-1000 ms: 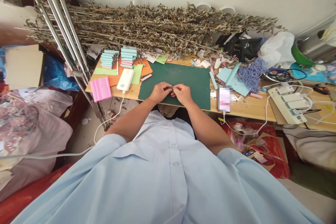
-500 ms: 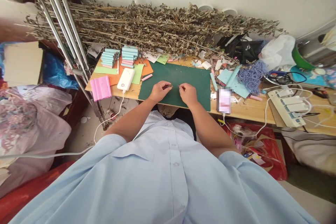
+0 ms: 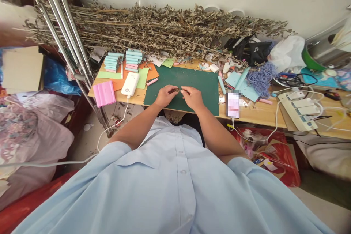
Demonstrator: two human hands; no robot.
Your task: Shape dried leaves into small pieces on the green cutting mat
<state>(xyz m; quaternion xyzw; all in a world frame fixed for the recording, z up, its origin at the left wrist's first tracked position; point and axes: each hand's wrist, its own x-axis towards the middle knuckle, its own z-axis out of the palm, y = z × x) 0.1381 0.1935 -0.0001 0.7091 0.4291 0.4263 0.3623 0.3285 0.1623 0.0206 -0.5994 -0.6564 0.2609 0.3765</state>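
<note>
Showing right now as a small, crumpled, brownish scrap of dried plant (image 3: 178, 90), pinched at the fingertips of the left hand (image 3: 163, 97), poking toward the right hand (image 3: 194, 98) above the green mat (image 3: 194, 78), too tiny for finer detail.

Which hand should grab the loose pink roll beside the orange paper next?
Probably the left hand: it's nearer the pink roll than the right hand, though it seems to pinch a brown bit.

The cutting mat (image 3: 189, 76) is showing a plain dark green, and the shirt (image 3: 164, 179) is wearing an unpatterned pale blue. The tangled cord (image 3: 261, 77) is glowing periwinkle, while the folded sheet (image 3: 104, 94) is displaying bright pink and the power bank (image 3: 129, 83) is gleaming white.
</note>
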